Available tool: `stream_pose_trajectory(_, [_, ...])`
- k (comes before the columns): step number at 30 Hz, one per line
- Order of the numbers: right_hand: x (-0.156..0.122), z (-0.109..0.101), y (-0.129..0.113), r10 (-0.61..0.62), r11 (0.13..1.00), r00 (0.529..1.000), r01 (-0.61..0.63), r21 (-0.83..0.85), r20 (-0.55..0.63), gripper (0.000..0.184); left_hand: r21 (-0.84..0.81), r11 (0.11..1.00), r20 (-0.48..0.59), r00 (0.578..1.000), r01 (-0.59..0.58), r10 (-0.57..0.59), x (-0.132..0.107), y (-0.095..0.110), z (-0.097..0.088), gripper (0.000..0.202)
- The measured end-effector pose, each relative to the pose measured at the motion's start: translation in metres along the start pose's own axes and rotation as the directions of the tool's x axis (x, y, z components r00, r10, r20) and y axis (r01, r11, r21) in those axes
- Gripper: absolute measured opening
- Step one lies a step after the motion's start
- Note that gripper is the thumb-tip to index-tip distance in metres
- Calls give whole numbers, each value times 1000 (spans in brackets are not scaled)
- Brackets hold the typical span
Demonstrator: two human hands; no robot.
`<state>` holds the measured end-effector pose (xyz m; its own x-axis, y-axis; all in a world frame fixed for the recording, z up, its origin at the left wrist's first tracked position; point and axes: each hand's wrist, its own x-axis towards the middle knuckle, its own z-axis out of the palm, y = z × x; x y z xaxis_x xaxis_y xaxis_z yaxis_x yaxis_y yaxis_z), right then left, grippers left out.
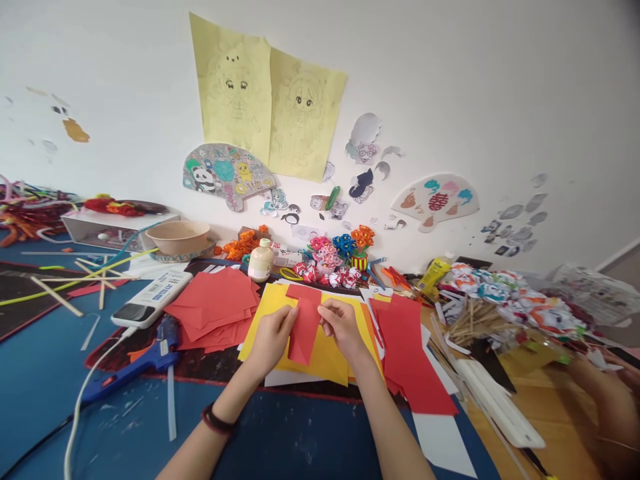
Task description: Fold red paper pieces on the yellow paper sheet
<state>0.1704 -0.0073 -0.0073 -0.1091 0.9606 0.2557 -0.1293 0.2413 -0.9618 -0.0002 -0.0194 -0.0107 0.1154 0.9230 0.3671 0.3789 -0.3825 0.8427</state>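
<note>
A folded strip of red paper [306, 328] stands between my two hands, over yellow sheets [327, 363] spread in front of me. My left hand [274, 333] is closed on its left edge, thumb on the near face. With thumb and fingers pinched together, my right hand [343, 327] grips the right edge near the top. Another piece of red paper shows just behind the strip; whether the two are joined I cannot tell. Red paper squares [215, 307] lie in a loose stack to the left, and larger red sheets [413, 353] lie to the right.
At left are a blue glue gun [163, 353], a white power strip [153, 299] and a cable. A glue bottle [261, 260] and pipe-cleaner flowers [345, 248] stand along the wall. Wooden sticks [477, 323] lie at right, where another person's arm [603, 393] reaches in.
</note>
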Motion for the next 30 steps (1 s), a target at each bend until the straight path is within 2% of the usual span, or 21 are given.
stream_pose_trajectory(5, [0, 1, 3, 4, 1000, 1000, -4, -1, 4, 22, 118, 993, -71, 997, 11, -2, -2, -4, 2, 40])
stream_pose_trajectory(11, [0, 0, 3, -5, 999, 998, 8, 44, -60, 22, 32, 999, 3, 1000, -11, 11, -3, -2, 2, 40])
stream_pose_trajectory(19, [1, 3, 4, -10, 997, 998, 14, 81, -56, 22, 213, 976, -63, 996, -46, 61, -5, -3, 4, 40])
stream_pose_trajectory(26, [1, 0, 5, -15, 995, 997, 23, 102, -82, 20, 162, 984, 10, 997, -71, 71, -4, -7, 6, 40])
stream_pose_trajectory(30, [0, 2, 5, -23, 996, 998, 28, 86, -65, 22, 280, 959, -52, 996, -51, 68, -5, -8, 7, 43])
